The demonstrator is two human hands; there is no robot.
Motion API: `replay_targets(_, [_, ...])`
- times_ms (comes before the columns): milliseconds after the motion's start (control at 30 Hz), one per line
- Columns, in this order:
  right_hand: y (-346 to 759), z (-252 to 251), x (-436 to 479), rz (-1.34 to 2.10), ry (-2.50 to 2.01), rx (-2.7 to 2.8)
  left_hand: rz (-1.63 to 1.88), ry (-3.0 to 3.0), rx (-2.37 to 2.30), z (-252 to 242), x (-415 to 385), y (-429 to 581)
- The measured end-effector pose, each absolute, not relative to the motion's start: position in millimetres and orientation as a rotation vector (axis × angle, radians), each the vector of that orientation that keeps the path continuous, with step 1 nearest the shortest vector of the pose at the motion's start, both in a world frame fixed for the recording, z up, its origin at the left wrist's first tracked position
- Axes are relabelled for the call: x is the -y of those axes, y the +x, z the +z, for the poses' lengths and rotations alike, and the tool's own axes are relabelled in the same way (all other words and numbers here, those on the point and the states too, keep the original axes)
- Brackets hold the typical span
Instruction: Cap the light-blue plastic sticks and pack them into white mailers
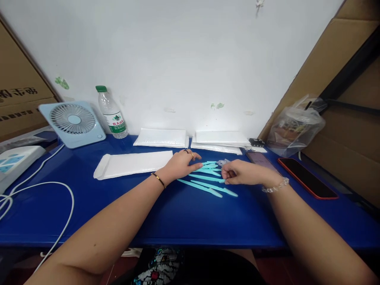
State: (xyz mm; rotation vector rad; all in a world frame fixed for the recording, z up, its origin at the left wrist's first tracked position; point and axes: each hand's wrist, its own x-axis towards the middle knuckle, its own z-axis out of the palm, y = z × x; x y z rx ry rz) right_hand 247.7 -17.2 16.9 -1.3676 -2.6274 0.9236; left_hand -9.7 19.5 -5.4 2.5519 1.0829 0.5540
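Several teal eyebrow razors (pixel 206 188) lie fanned out on the blue table, some overlapping. My left hand (pixel 184 163) rests over their left ends, its thumb and index finger stretched out and apart, gripping nothing. At the right ends, my right hand (pixel 237 173) is closed in a pinch on the tip of one teal eyebrow razor (pixel 208 179). Just beyond it sits a small pile of pale purple pieces (pixel 222 162), too small to make out. A long white padded packet (pixel 136 163) lies flat to the left of my left hand.
White packets (pixel 162 137) and a further stack of them (pixel 221 139) lie along the wall. A light blue fan (pixel 74 122) and a water bottle (pixel 113 114) stand back left. Right are a red-edged phone (pixel 307 178) and a bagged container (pixel 297 126). A white cable (pixel 71 198) crosses the left side.
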Motion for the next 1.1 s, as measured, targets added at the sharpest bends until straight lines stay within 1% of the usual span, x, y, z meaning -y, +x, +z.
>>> replay_targets(67, [245,17,17,0.883,-1.368,2.560,0.586,2.551,-1.029,0,-15,-8])
replay_targets(233, [249,16,13,0.844,-1.354,2.385,0.427,2.605,-0.978,6,-12,-4])
replay_targets(400, [269,9,0,0.822,-1.471,2.267,0.482,2.550,-1.086,-1,-21,-10])
replay_targets(533, [271,12,0,0.756,-1.547,2.237,0.454,2.562,-1.066,-11,-24,-12])
replay_targets(600, [266,19,8,0.814,-1.532,2.289,0.412,2.576,-1.037,-16,-24,-11])
replay_targets(700, [257,29,22,1.049,-1.481,2.481,0.386,2.572,-1.026,-21,-25,-9])
replay_targets(767, [250,30,28,1.122,-1.480,2.613,0.384,2.568,-1.013,-21,-26,-8])
replay_targets(900, [240,25,30,1.009,-1.441,2.722,0.490,2.570,-1.006,-13,-21,-8])
replay_targets(1000, [236,25,28,0.857,-1.410,2.620,0.599,2.547,-0.955,-2,-12,-6])
replay_targets(1100, [235,27,28,0.773,-1.350,2.438,0.502,2.558,-0.851,6,-6,-3])
